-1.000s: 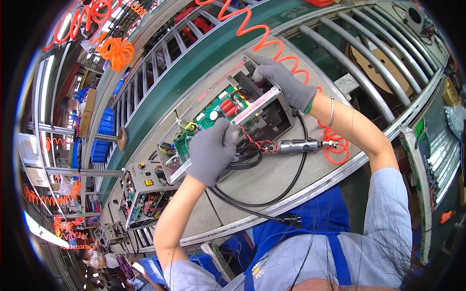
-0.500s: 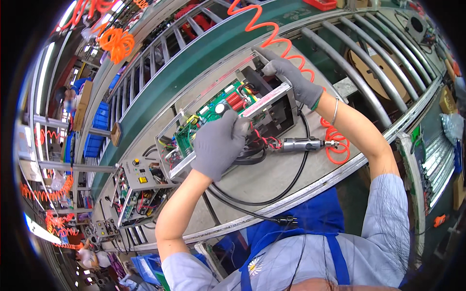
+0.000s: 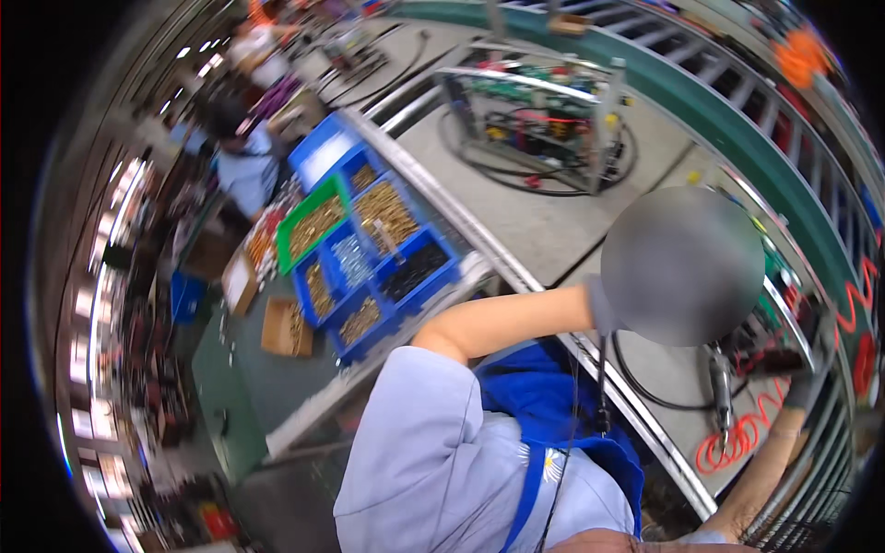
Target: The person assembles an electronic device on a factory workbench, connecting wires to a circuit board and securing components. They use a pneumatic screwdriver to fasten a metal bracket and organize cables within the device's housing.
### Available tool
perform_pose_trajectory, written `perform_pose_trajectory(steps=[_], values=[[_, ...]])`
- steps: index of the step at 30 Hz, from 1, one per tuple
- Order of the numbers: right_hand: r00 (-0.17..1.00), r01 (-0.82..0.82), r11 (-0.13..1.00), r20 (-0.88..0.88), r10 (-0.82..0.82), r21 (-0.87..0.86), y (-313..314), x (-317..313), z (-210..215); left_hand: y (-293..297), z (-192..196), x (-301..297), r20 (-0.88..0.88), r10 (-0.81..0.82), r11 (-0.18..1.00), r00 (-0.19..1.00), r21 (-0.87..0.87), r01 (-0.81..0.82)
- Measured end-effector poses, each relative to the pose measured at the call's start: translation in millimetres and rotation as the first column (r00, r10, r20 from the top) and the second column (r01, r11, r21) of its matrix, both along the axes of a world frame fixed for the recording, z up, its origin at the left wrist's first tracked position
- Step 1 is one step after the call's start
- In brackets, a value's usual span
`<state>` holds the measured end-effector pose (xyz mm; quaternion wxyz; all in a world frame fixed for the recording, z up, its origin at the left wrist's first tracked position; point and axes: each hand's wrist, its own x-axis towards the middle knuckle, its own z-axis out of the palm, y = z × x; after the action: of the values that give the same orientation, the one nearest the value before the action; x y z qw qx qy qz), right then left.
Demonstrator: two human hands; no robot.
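My left hand (image 3: 604, 302), in a grey glove, reaches over the near side of an open metal chassis (image 3: 791, 309) with circuit boards inside. A round blurred patch covers the hand, so its fingers are hidden. At the right rim of the picture, my gloved right hand (image 3: 813, 370) is at the other end of the chassis, its fingers smeared. Between my hands and near the table's front edge lies a grey pneumatic screwdriver (image 3: 721, 385), apart from both of them. Its coiled red hose (image 3: 733, 447) rests beside its tip. A black cable (image 3: 636, 382) loops on the tabletop.
Farther left along the table stands a second open chassis (image 3: 599, 138) with boards and cables. Blue bins (image 3: 336, 334) and a green bin (image 3: 288, 253) of screws and small parts stand left of my arm. A roller conveyor (image 3: 719, 78) runs behind; another person (image 3: 247, 175) is at far left.
My view has swung left, bringing the parts bins and second chassis into fuller view. The first chassis and both hands now appear farther right.
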<state>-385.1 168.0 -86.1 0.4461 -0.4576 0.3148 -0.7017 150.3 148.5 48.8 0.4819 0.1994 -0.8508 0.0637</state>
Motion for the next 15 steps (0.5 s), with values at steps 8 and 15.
perform_pose_trajectory(steps=[8,15], values=[[0.97,0.241,0.95,-0.015,-0.243,0.197,10,19,29,25,-54,347,0.336,0.841,0.258,0.425,0.441,-0.86],[0.935,0.353,0.901,-0.118,-0.333,0.25,11,33,41,-7,-75,389,0.682,0.694,0.115,0.233,0.215,-0.97]])
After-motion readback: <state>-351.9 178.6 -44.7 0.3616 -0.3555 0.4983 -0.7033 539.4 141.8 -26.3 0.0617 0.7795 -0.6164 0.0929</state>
